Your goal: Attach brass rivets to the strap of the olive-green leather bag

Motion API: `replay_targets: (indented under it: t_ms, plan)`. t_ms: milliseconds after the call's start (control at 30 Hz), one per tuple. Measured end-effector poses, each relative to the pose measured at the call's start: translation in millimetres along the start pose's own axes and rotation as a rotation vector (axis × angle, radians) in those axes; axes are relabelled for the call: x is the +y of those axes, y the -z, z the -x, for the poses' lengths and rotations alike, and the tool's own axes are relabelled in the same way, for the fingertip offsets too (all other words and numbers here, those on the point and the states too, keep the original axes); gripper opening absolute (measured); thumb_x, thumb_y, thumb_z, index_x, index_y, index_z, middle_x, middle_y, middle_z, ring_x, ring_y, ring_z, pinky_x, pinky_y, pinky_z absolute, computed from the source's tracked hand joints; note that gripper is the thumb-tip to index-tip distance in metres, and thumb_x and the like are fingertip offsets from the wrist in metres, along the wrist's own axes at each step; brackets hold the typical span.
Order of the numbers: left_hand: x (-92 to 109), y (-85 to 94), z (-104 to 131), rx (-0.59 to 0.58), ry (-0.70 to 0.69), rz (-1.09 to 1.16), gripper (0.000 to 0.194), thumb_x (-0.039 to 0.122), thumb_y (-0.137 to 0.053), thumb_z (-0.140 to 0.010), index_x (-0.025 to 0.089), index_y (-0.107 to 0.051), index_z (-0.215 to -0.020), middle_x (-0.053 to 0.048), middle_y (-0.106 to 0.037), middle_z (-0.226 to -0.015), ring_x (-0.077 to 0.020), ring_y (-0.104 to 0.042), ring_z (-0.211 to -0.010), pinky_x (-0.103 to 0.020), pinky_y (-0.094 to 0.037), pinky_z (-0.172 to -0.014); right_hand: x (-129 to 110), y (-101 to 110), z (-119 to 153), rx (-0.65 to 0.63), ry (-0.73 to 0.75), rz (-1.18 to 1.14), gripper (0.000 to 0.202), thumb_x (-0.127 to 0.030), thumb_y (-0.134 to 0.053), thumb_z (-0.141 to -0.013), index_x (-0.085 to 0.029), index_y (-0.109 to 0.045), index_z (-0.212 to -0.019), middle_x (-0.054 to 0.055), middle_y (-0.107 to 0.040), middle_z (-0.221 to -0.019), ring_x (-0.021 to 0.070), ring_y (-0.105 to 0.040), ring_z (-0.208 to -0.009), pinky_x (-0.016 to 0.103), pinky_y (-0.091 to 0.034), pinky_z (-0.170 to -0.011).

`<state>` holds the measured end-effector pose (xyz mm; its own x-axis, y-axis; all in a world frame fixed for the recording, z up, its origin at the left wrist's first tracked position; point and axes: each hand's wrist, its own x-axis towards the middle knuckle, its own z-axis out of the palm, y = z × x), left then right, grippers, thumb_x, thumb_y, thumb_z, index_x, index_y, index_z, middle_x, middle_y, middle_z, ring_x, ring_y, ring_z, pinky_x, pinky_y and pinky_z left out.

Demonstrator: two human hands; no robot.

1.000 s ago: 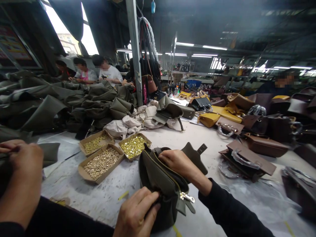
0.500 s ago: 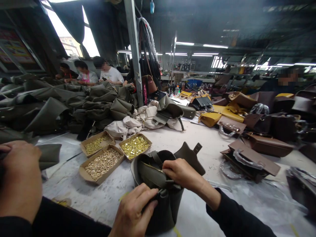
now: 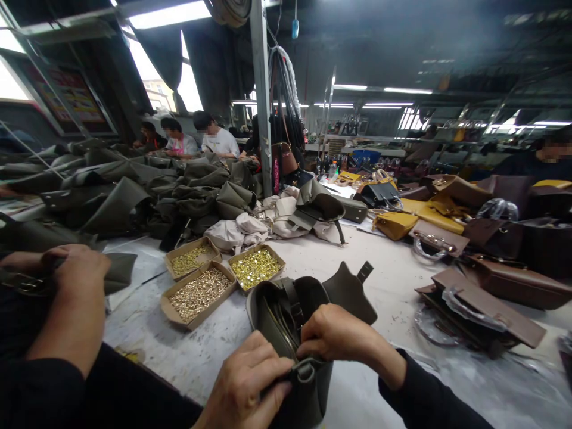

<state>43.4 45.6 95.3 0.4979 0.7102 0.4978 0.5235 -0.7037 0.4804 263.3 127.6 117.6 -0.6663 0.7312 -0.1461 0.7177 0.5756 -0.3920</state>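
Observation:
A dark olive bag [image 3: 313, 390] stands upright on the white table, its mouth open with a gold zipper showing inside and its flap spread to the back right. My left hand [image 3: 250, 378] pinches the near left edge of the bag's rim, beside a small rolled loop. Over the opening, my right hand [image 3: 335, 333] is closed on the rim near the zipper, its fingertips partly hidden inside the bag.
Boxes of gold studs [image 3: 199, 296] and yellow metal pieces [image 3: 254, 267] sit behind the bag. At left, a co-worker's hands [image 3: 80, 268] hold another olive bag. Olive bags [image 3: 116, 205] are piled back left; brown bags [image 3: 487, 298] lie right. A post [image 3: 260, 101] rises behind.
The view has turned left, so the surroundings appear farther right. My right hand has moved lower toward my left hand, and the bag's mouth looks wider, showing an inner strap.

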Motion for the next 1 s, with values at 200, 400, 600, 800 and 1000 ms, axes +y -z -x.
replay_targets:
  t_ms: [200, 400, 600, 800, 1000]
  plan:
    - [4, 10.4, -8, -0.084, 0.021, 0.057, 0.019, 0.02, -0.053, -0.096, 0.02, -0.071, -0.092, -0.004, -0.065, -0.074, -0.0203, -0.061, -0.078, -0.032, -0.051, -0.069, 9, -1, -3, 0.219, -0.178, 0.063, 0.011, -0.023, -0.06, -0.094, -0.025, -0.068, -0.101, 0.003, -0.068, -0.108, 0.0159, -0.066, -0.079, 0.026, -0.035, -0.063]
    - [-24, 22.2, -29, -0.081, 0.28, -0.094, 0.025, 0.021, -0.047, -0.1, 0.019, -0.071, -0.098, -0.006, -0.075, -0.097, -0.0188, -0.071, -0.089, -0.03, -0.057, -0.08, 12, -15, -11, 0.165, -0.064, -0.059, 0.027, -0.007, -0.053, -0.086, -0.026, -0.069, -0.097, 0.001, -0.073, -0.093, 0.0197, -0.065, -0.091, 0.027, -0.039, -0.072]
    - [-55, 19.6, -48, -0.247, 0.239, -0.396, 0.042, 0.005, -0.049, -0.088, 0.016, -0.07, -0.124, -0.012, -0.07, -0.13, -0.024, -0.069, -0.115, -0.039, -0.057, -0.1, 24, -15, -10, 0.377, -0.032, -0.489, 0.025, -0.011, -0.054, -0.085, -0.023, -0.074, -0.092, 0.002, -0.072, -0.093, 0.0202, -0.061, -0.095, 0.031, -0.043, -0.085]
    - [-35, 29.9, -66, -0.545, 0.06, -0.214, 0.055, 0.0, -0.049, -0.085, 0.027, -0.067, -0.13, -0.004, -0.069, -0.132, -0.0235, -0.062, -0.119, -0.04, -0.053, -0.104, 20, -5, -8, 0.353, -0.119, -1.447, 0.024, -0.025, -0.062, -0.079, -0.018, -0.076, -0.097, 0.002, -0.072, -0.076, 0.0173, -0.063, -0.068, 0.03, -0.048, -0.069]
    - [-20, 26.2, -69, -0.627, 0.067, -0.046, 0.035, 0.0, -0.054, -0.082, 0.022, -0.073, -0.101, -0.005, -0.068, -0.116, -0.0196, -0.065, -0.108, -0.032, -0.054, -0.097, 9, -5, -20, 0.425, 0.125, -1.583, 0.057, -0.024, -0.078, -0.071, -0.026, -0.069, -0.128, 0.004, -0.073, -0.123, 0.0248, -0.064, -0.116, 0.042, -0.042, -0.108]
